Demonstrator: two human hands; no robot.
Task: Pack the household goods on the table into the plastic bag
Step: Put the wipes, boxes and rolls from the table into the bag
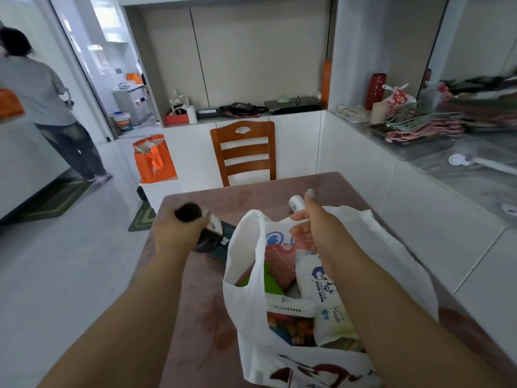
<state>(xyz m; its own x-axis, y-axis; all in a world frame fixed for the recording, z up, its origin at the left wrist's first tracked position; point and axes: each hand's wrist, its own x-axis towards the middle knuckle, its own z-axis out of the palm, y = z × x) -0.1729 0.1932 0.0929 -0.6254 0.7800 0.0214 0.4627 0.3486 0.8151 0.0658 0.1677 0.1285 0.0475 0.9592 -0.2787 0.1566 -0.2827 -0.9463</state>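
Observation:
A white plastic bag stands open on the pink table, filled with baby wipes packs, a green item, a pink item and other packets. My left hand grips a dark roll-like object, lifted just left of the bag above a dark flat packet lying on the table. My right hand is over the bag's far rim, closed on a small white tube that points up and away.
A wooden chair stands at the table's far end. An orange bag sits on the floor to the left. A person stands at far left. A counter with hangers runs along the right.

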